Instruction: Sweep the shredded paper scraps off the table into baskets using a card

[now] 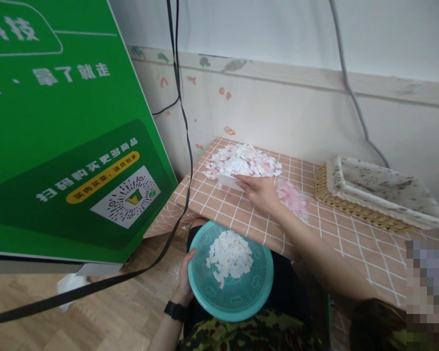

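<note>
A camouflage shirt (223, 336) fills the foreground as a person sits at a desk (237, 209) covered in brown-and-white checked cloth, a round teal basket (237, 300) on the lap, just below the desk's front edge. White paper scraps (230, 258) lie heaped inside it, toward the side nearest the desk. The hands are well apart: the left hand (186, 278), below a black wristband (175, 310), is clamped on the basket's left rim, while the right hand (259, 191) reaches over the desk, thumb and fingers closed on a flat white sheet (229, 182). The sheet touches the near side of a loose pile (247, 158) of white and pinkish scraps, spread near the desk's back left corner. A smaller pink patch of scraps (293, 197) lies just right of the hand. Farther along the back edge — toward the right — stands a cloth-lined wicker box (362, 210). A green panel (32, 161) rises beyond the desk's left end.
</note>
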Available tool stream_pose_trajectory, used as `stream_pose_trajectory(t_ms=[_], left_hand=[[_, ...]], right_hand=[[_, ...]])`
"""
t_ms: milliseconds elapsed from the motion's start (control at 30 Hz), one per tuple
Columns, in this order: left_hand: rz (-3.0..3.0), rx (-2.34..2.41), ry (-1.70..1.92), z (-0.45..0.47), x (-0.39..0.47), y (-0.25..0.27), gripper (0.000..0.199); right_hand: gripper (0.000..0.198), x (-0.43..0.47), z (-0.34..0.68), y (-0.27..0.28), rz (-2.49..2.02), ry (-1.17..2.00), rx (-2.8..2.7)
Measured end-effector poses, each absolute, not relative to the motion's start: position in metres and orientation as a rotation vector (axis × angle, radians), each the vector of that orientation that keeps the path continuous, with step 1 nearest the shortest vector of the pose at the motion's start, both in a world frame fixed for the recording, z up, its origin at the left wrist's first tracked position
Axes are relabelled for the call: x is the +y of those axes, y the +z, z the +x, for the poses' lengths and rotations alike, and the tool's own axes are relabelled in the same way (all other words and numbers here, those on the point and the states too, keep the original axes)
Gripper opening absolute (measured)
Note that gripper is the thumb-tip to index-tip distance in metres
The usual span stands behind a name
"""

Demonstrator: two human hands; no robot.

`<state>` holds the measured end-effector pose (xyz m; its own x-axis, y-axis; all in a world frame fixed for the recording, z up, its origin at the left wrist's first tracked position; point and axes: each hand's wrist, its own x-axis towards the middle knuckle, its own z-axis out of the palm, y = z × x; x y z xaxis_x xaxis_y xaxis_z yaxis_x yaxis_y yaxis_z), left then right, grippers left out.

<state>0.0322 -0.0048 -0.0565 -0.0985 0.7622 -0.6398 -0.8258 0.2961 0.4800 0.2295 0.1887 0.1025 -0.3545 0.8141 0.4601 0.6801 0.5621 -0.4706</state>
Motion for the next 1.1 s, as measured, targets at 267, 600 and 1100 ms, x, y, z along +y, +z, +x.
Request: stream_pose_trajectory(t_ms=[267,600,1100], left_hand=[[-0.065,1.007,1.341,0.033,-0.004,-0.054,0.016],[-0.069,1.026,1.346,0.03,-0.005,-0.063,0.019],[-0.099,0.992,1.354,0.03,-0.005,-0.063,0.015]], right_hand=[[0.029,0.195,0.229,0.107,-1.202,0.245,-2.14],[0.03,0.198,0.229,0.107,-1.169,0.216,-2.167],[0.031,0.19,0.246,0.133,-1.182,-0.062,-2.382]])
